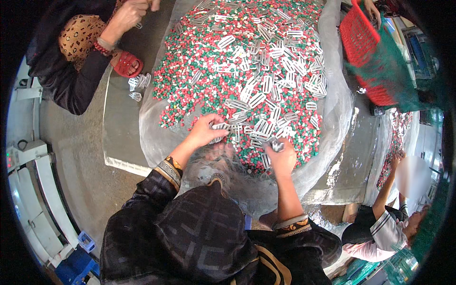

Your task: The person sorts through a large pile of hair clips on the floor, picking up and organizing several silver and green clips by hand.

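Observation:
Slotted silver metal buckles (257, 99) lie scattered over a bed of small red, green and white pellets (190, 88). The pellets are spread on a translucent white mesh sheet (339, 85). At the near left edge of the pellets, my left hand (205, 131) has its fingers closed around a few metal buckles (219, 132). My right hand (282, 156), farther right over the near pellets, grips another small bunch of metal buckles (274, 144). More buckles lie between my two hands, some overlapping.
At the upper left, another person's hand (128, 19) is raised near a red sandal (128, 64). A small pile of buckles (138, 82) lies left of the mesh. A red plastic basket (358, 38) with green netting stands at the upper right. Another person (380, 232) works at the lower right.

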A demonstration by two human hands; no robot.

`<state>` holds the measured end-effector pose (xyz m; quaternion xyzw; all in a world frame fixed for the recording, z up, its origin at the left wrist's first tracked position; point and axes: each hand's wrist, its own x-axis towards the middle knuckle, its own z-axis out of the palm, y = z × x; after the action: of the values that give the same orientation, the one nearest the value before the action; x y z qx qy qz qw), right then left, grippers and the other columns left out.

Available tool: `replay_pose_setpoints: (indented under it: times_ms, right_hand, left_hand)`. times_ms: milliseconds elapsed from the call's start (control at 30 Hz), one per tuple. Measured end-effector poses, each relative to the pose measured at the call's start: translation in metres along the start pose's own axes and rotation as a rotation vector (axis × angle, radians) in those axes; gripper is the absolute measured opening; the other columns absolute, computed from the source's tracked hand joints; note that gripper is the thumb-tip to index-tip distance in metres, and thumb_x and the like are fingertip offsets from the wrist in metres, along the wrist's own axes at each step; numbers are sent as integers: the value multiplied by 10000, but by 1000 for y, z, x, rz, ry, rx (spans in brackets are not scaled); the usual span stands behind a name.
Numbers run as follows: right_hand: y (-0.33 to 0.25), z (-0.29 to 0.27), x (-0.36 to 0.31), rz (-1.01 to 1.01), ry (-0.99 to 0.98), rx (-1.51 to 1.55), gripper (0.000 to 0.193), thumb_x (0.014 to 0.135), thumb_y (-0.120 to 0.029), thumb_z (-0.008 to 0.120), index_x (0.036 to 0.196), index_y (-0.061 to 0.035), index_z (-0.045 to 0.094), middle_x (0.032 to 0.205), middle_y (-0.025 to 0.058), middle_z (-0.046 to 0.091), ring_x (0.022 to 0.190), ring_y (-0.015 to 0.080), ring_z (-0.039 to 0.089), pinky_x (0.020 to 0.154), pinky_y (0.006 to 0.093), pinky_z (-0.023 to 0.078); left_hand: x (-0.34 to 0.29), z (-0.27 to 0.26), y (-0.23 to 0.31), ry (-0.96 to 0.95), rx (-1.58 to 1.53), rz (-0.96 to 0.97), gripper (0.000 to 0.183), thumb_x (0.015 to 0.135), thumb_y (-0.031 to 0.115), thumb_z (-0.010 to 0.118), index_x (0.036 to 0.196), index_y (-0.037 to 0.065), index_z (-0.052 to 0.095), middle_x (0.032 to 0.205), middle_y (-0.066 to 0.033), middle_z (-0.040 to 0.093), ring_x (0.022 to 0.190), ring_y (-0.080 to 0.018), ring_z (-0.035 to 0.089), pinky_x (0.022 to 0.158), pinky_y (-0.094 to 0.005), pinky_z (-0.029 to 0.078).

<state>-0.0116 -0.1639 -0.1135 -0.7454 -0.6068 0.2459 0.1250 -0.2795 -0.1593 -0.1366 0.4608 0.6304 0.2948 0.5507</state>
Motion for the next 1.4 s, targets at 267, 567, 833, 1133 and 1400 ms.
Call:
replay_pose_setpoints:
  times_ms: [267,567,833,1133,1400]
  right_hand:
    - [4,-13,11,578,-401,1731,317,749,-353,599,927,-91,609,1024,133,617,833,264,587,698,404,510]
    - [-53,21,-3,490,-389,1744,408,888,-428,525,1203,-172,492,1149,3,559,1077,182,520,904,395,417]
    - [-42,-2,2,495,-392,2015,388,915,-344,482,1252,-154,460,1216,45,534,1129,227,498,980,407,381]
    - [-27,-23,21,576,-413,2332,394,839,-287,544,1173,-77,533,1150,130,586,1033,305,566,884,507,443]
    - [-23,-195,152,78,-38,2535,391,828,-342,568,1102,-64,548,1095,153,596,986,343,577,847,471,486]
  left_hand:
    - [36,37,34,-60,-140,152,383,699,247,773,966,14,628,833,-53,665,719,-151,630,650,-311,496]
    - [23,118,42,-37,-592,134,230,899,211,535,1058,47,564,958,-101,593,919,-208,569,819,-337,439]
    - [21,116,114,141,252,510,411,815,150,544,1213,84,465,1105,-126,503,1061,-287,461,915,-420,314]
    - [17,101,133,83,-588,411,450,836,56,553,1254,3,397,1200,-130,506,1118,-216,477,984,-364,351]
    - [9,67,96,150,-502,282,285,910,127,502,1164,9,449,1037,-102,559,1003,-180,527,918,-308,398]
